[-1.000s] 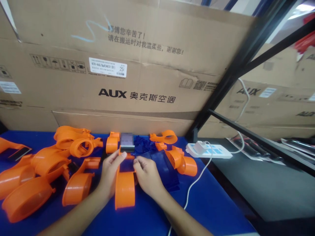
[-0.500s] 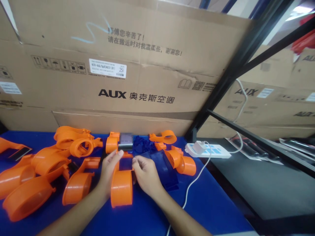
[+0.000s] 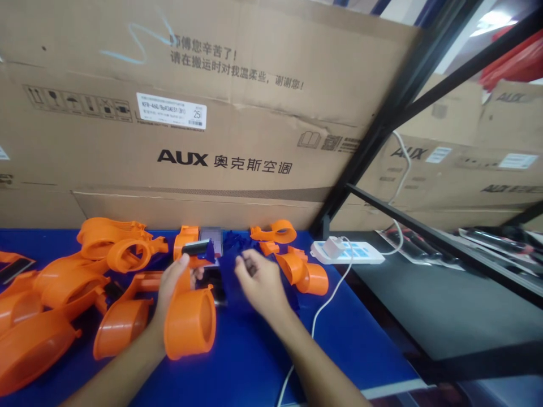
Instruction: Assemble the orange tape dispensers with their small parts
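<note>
My left hand (image 3: 173,282) is closed around the handle of an orange tape dispenser (image 3: 189,325), its ring hanging below toward me. At the dispenser's raised top end sit a black roller (image 3: 195,247) and a small blue piece (image 3: 209,252). My right hand (image 3: 263,282) is over the dark blue sheets (image 3: 235,282), its fingers curled. Whether a sheet is between the fingertips is hard to make out. Behind the left hand stands another orange dispenser (image 3: 183,237), beside a small grey-screened device (image 3: 212,240).
Several orange dispensers (image 3: 72,277) crowd the left of the blue table (image 3: 237,362); a few more (image 3: 311,277) lie right of the sheets. A white power strip (image 3: 352,251) with its cable (image 3: 316,316) lies at the right. A cardboard carton (image 3: 212,186) and a black rack post (image 3: 373,130) stand behind.
My hands have separated. The left hand has tilted the dispenser and brought its roller end up into view; the right has let go of it and moved over the blue sheets. The view has shifted slightly.
</note>
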